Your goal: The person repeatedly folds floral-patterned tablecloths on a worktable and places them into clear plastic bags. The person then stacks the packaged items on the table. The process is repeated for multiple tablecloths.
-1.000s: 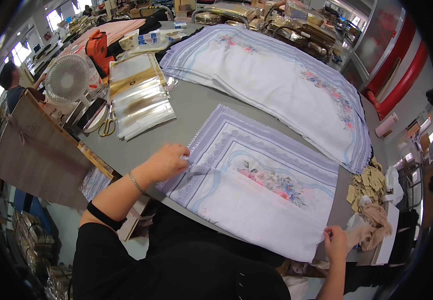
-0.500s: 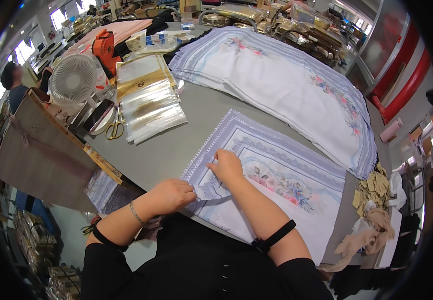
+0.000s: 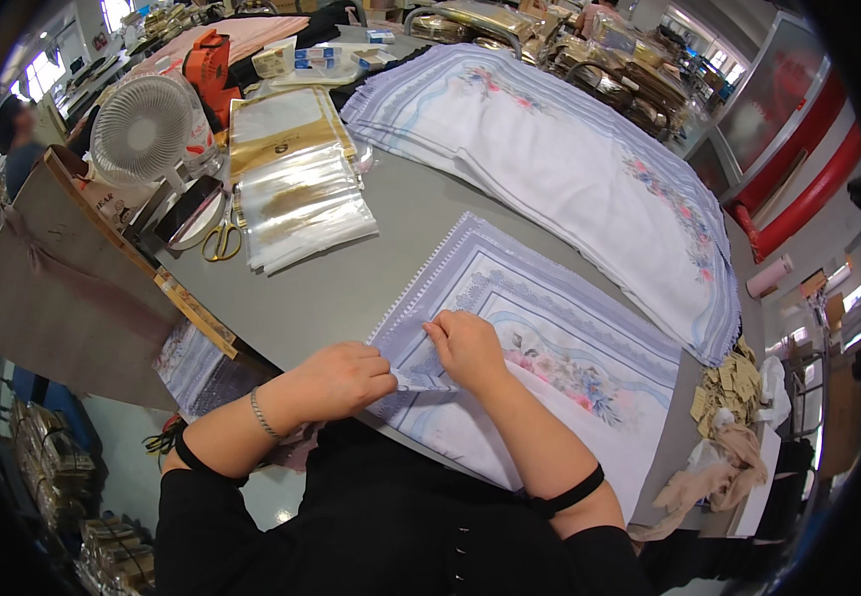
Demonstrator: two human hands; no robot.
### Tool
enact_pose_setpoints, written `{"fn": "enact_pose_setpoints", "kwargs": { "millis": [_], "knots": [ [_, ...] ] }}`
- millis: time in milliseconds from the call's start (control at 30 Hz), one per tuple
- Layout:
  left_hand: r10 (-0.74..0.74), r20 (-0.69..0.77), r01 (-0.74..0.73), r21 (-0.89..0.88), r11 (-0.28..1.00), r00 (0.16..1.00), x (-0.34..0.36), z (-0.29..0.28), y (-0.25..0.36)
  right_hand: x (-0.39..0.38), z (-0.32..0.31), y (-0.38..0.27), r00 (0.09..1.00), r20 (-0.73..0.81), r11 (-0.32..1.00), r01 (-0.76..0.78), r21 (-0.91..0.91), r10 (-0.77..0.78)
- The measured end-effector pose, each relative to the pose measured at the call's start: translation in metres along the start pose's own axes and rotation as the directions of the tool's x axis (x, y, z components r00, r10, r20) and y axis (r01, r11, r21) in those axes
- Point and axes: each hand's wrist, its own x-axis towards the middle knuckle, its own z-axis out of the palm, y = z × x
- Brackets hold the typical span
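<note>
A white and lavender floral cloth (image 3: 510, 288) with a fringed edge lies folded on the grey table in front of me. At its near left edge my left hand (image 3: 351, 375) is closed on the border, fingers bunched together. My right hand (image 3: 468, 350) is closed too, above the cloth's patterned border, thumb and forefinger pinched; its other fingertips are hidden. A narrow lifted fold of the cloth runs between the two hands. Behind it lies a thick stack of similar floral cloths (image 3: 549, 159), their edges layered.
Clear and gold plastic bags (image 3: 306, 214), gold-handled scissors (image 3: 222, 241), a phone (image 3: 190, 211) and a white fan (image 3: 140, 129) are at the left. Small beige tags (image 3: 726, 394) and a crumpled beige cloth (image 3: 716, 472) lie at the right edge. Another person (image 3: 18, 139) is at far left.
My right hand has shifted slightly right and down, and my left hand slightly right. The fold between them looks narrower and straighter. The whole view has tilted a little.
</note>
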Motion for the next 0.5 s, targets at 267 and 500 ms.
{"fn": "enact_pose_setpoints", "kwargs": {
  "millis": [267,500],
  "knots": [
    [-0.017,-0.146,0.015,-0.011,1.0,0.989,0.019,-0.019,0.013,-0.015,-0.016,-0.012,0.989,-0.076,0.992,0.12,-0.047,-0.124],
    [0.047,0.088,-0.031,-0.179,0.983,0.995,0.05,-0.034,0.003,-0.024,-0.019,-0.027,0.963,-0.048,0.96,0.268,0.083,-0.265]
  ]
}}
